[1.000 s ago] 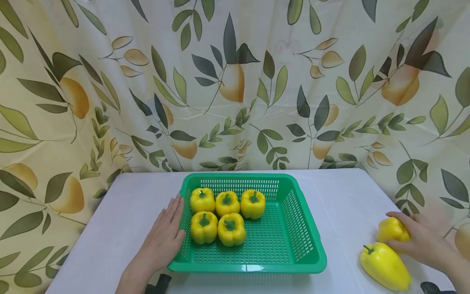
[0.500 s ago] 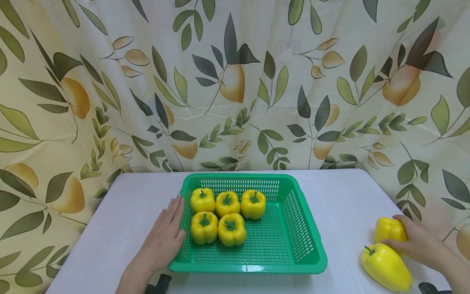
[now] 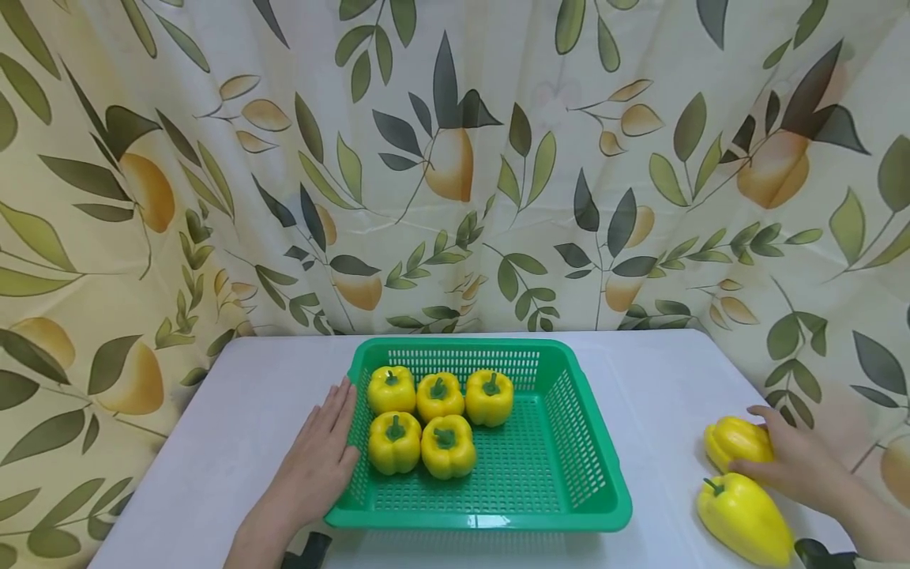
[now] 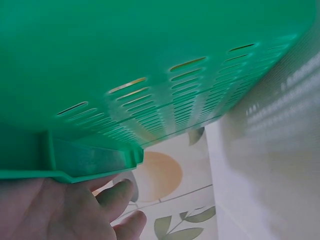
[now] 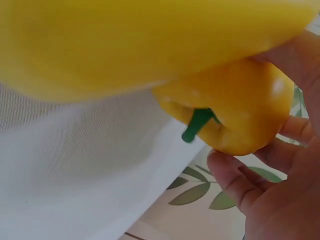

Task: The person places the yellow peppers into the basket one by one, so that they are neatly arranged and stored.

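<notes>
On the right of the table, my right hand (image 3: 803, 462) grips a yellow bell pepper (image 3: 738, 442) between thumb and fingers. In the right wrist view the bell pepper (image 5: 240, 110) lies tipped, its green stem pointing down and left. Just in front of it is a longer, tapered yellow pepper (image 3: 746, 518), which covers the top of the right wrist view. My left hand (image 3: 316, 450) lies with straight fingers along the left rim of a green plastic basket (image 3: 398, 519). The left wrist view shows that hand (image 4: 75, 210) touching the rim's outside.
Several yellow bell peppers (image 3: 445, 446) stand stem-up in two rows in the basket's left part; its slotted floor (image 3: 533, 458) shows on the right. The table (image 3: 654, 379) has a white cover. A leaf-and-fruit patterned curtain (image 3: 398, 237) hangs behind it.
My right hand has shifted the bell pepper a little to the left and tilted it. The left hand, the basket and the peppers in it stay in place.
</notes>
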The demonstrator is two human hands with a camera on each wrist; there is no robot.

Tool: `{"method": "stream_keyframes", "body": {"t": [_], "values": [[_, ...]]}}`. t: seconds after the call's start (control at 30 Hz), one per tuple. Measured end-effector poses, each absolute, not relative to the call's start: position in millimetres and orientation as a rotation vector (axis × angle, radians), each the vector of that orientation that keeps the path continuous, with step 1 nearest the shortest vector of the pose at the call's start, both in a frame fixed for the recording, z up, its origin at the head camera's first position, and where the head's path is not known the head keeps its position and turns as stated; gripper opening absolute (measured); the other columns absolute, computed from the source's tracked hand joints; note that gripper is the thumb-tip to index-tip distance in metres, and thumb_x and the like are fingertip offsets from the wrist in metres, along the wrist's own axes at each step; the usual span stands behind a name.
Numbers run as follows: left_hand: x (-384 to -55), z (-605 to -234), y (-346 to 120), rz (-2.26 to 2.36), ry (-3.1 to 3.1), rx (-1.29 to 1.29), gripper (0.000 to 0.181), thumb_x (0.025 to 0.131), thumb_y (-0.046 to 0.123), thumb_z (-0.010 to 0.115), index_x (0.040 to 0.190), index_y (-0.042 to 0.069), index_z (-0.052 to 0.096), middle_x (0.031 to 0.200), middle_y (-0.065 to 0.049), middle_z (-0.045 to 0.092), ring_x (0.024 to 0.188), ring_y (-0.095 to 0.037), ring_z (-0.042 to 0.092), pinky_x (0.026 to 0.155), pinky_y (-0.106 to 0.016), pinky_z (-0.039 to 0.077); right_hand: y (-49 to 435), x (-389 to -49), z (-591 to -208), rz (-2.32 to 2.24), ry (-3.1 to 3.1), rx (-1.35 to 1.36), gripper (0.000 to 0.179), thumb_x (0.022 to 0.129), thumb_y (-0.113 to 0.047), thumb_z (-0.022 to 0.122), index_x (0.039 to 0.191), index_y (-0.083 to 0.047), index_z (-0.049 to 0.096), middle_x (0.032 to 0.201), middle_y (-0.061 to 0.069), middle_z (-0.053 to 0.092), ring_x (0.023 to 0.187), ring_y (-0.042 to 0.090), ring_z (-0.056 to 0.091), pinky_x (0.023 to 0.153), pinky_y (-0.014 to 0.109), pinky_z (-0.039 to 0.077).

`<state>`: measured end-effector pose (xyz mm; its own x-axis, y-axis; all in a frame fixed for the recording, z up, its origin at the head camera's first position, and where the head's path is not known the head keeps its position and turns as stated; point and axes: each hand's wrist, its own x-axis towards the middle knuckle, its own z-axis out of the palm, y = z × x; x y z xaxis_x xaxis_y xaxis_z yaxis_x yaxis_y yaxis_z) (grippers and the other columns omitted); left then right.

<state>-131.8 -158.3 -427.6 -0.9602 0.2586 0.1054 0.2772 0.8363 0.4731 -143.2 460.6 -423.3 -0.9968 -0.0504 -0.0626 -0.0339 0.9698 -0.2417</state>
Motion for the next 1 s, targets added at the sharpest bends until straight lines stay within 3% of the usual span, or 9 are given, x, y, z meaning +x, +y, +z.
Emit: {"method": "stream_keyframes", "body": {"t": [0.17, 0.33, 0.47, 0.53, 0.63, 0.7, 0.87, 1.0], "values": [[-131.6, -427.7, -157.8, -0.769, -2.973, -0.432, 0.069, 0.099, 0.015, 0.044, 0.159, 0.004, 0.011, 0.168, -0.009, 0.003, 0.155, -0.033, 0.009, 0.123, -0.058, 0.013, 457.0, -146.2, -422.6, -0.357, 3.016, 0.016, 0.09, 0.074, -0.042, 0.083, 0.123, 0.018, 0.039, 0.093, 0.021, 0.063, 0.076, 0.023, 0.053, 0.066, 0.037, 0.051], [-131.6, -427.4, -157.5, -0.772, -2.976, -0.423, 0.069, 0.099, 0.014, 0.044, 0.159, 0.005, 0.011, 0.168, -0.008, 0.004, 0.155, -0.032, 0.008, 0.123, -0.058, 0.013, 457.6, -147.6, -423.8, -0.316, 3.001, -0.079, 0.082, 0.083, -0.045, 0.075, 0.133, 0.013, 0.045, 0.105, 0.024, 0.065, 0.08, 0.023, 0.053, 0.068, 0.038, 0.049], [-131.6, -427.5, -157.6, -0.78, -2.977, -0.419, 0.069, 0.099, 0.014, 0.044, 0.159, 0.005, 0.011, 0.168, -0.008, 0.003, 0.155, -0.032, 0.008, 0.123, -0.058, 0.013, 460.5, -148.2, -426.5, -0.318, 2.962, -0.1, 0.079, 0.091, -0.04, 0.067, 0.14, 0.015, 0.038, 0.105, 0.024, 0.065, 0.081, 0.023, 0.052, 0.069, 0.039, 0.048], [-131.6, -427.4, -157.8, -0.782, -2.975, -0.417, 0.069, 0.099, 0.014, 0.044, 0.159, 0.004, 0.011, 0.168, -0.008, 0.004, 0.155, -0.032, 0.008, 0.123, -0.058, 0.013, 461.0, -147.9, -427.3, -0.351, 2.953, -0.1, 0.078, 0.093, -0.034, 0.066, 0.141, 0.018, 0.033, 0.108, 0.031, 0.063, 0.083, 0.027, 0.055, 0.072, 0.046, 0.052], [-131.4, -427.1, -158.1, -0.784, -2.978, -0.415, 0.069, 0.099, 0.014, 0.044, 0.159, 0.004, 0.011, 0.168, -0.009, 0.004, 0.155, -0.033, 0.008, 0.123, -0.058, 0.013, 461.3, -146.8, -427.2, -0.424, 2.964, -0.096, 0.08, 0.09, -0.026, 0.069, 0.139, 0.022, 0.028, 0.116, 0.043, 0.054, 0.091, 0.039, 0.06, 0.079, 0.059, 0.053], [-131.2, -427.1, -158.3, -0.779, -2.982, -0.414, 0.069, 0.099, 0.014, 0.043, 0.159, 0.004, 0.011, 0.168, -0.009, 0.003, 0.155, -0.033, 0.008, 0.123, -0.058, 0.013, 460.9, -146.5, -426.2, -0.471, 2.96, -0.053, 0.081, 0.088, -0.026, 0.072, 0.135, 0.023, 0.028, 0.118, 0.047, 0.05, 0.095, 0.045, 0.06, 0.08, 0.061, 0.054], [-131.3, -426.9, -158.2, -0.778, -2.973, -0.416, 0.069, 0.099, 0.013, 0.044, 0.159, 0.004, 0.011, 0.168, -0.009, 0.004, 0.155, -0.032, 0.008, 0.123, -0.058, 0.013, 458.8, -148.6, -422.6, -0.538, 2.95, 0.04, 0.09, 0.083, -0.037, 0.078, 0.127, 0.024, 0.03, 0.114, 0.044, 0.05, 0.094, 0.048, 0.058, 0.076, 0.053, 0.058], [-131.2, -426.4, -157.9, -0.79, -2.974, -0.417, 0.069, 0.099, 0.013, 0.044, 0.159, 0.004, 0.011, 0.168, -0.008, 0.003, 0.155, -0.032, 0.008, 0.124, -0.058, 0.012, 455.6, -150.5, -419.3, -0.561, 3.011, -0.014, 0.087, 0.081, -0.035, 0.08, 0.129, 0.022, 0.035, 0.114, 0.04, 0.053, 0.093, 0.044, 0.059, 0.072, 0.045, 0.059]]}}
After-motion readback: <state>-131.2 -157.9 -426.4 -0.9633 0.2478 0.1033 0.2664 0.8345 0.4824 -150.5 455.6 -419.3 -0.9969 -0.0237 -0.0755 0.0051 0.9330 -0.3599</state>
